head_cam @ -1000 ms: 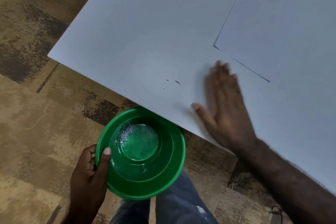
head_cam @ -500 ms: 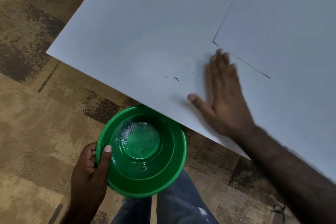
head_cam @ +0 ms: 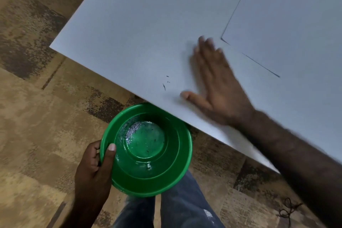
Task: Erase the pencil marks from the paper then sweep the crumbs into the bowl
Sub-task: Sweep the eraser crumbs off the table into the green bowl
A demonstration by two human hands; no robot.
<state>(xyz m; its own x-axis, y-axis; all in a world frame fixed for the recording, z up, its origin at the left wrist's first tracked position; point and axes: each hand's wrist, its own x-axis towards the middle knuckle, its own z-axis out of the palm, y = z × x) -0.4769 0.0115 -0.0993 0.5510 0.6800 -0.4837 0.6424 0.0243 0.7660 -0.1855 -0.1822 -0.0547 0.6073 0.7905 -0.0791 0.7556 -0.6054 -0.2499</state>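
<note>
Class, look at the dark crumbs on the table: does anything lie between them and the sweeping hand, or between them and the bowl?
Nothing visible does. Bare table separates the crumbs from the right hand, and the same bare surface runs to the edge, where the left hand holds the bowl just below.

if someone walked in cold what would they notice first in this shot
The bright green bowl jumps out first, held by its rim in the left hand just below the near edge of the white table, with pale crumbs already inside. Next is the right hand, flat on the table, blurred, beside a few dark crumbs lying near the edge above the bowl.
</note>
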